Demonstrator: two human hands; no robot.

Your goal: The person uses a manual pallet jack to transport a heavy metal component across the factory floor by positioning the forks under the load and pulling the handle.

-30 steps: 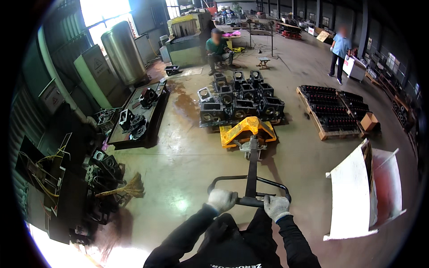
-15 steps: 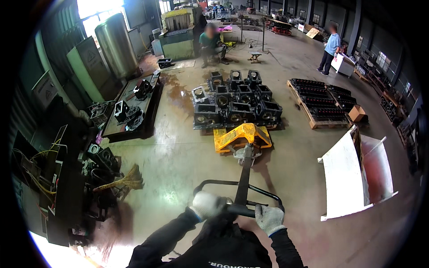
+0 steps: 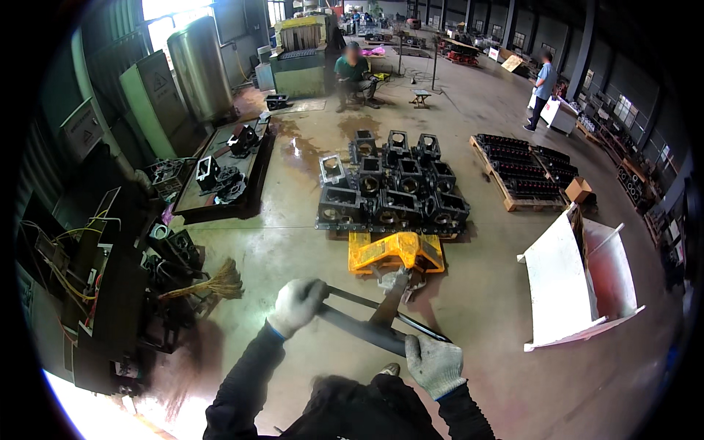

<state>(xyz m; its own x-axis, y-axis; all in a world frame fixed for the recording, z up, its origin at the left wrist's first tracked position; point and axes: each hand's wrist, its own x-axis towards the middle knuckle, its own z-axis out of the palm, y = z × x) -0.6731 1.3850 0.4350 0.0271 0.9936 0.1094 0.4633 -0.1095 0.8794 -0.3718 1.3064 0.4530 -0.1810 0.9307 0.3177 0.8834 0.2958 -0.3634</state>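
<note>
In white work gloves, both my hands hold the black handle (image 3: 363, 330) of a pallet jack. My left hand (image 3: 297, 306) is closed round the handle's left end, and my right hand (image 3: 434, 365) grips its right end, nearer to me. The handle slants down to the right in the picture. Its shaft (image 3: 389, 306) runs forward to the jack's yellow body (image 3: 400, 253). Just beyond stand several black box-shaped metal castings (image 3: 396, 205) with round and square openings, packed in rows above the jack's forks. The forks themselves are mostly hidden.
White panelled stand (image 3: 561, 282) at right; pallet of dark parts (image 3: 517, 172) behind it. At left, a low platform (image 3: 220, 213) with castings and a straw broom (image 3: 213, 284). One person (image 3: 353, 73) sits ahead near a small stool (image 3: 420, 98); another (image 3: 543, 88) stands far right.
The handle has swung, its left end moving forward and left with my left hand. My right hand has shifted slightly left. The jack's yellow body and the castings appear lower in the picture.
</note>
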